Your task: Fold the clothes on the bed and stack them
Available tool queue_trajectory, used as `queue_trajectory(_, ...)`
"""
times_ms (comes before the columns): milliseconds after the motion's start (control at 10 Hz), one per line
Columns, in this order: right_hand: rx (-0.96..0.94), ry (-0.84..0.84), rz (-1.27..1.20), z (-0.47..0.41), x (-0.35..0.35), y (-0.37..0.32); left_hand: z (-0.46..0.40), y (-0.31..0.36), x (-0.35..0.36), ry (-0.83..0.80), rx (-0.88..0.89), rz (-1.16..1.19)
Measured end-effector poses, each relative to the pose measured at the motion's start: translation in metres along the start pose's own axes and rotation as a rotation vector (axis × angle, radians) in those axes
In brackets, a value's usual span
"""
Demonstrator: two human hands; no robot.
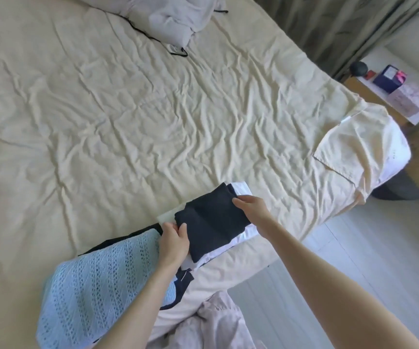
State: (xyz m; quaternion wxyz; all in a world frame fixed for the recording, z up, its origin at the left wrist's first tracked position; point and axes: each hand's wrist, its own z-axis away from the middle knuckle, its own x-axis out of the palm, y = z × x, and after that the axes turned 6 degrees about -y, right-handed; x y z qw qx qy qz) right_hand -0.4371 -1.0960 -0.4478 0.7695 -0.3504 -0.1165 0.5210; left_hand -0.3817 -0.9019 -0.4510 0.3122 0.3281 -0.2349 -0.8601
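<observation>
Head view: near the bed's (pixel 153 109) foot edge, left hand (pixel 174 244) and right hand (pixel 251 206), fingers pinched on opposite edges of dark folded garment (pixel 213 225) atop white folded pile (pixel 243 234). Probably light, limp; best gripped at edges. Farther off, crumpled pale clothing (pixel 175 18).

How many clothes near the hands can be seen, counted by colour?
Dark navy: 1, the folded garment that the left hand and right hand hold
White: 1, the folded garment under it
Light blue: 1, the knit garment
Total: 3
</observation>
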Motion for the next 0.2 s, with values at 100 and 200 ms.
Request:
queue_trajectory(100, 0.113, -0.058, 0.090, -0.026, 0.001, 0.014, -0.007, -0.004, 0.006, 0.129, 0.030, -0.097)
queue_trajectory(200, 0.091, -0.026, 0.181, -0.026, -0.005, 0.002, 0.002, 0.003, 0.007, 0.288, 0.205, -0.364)
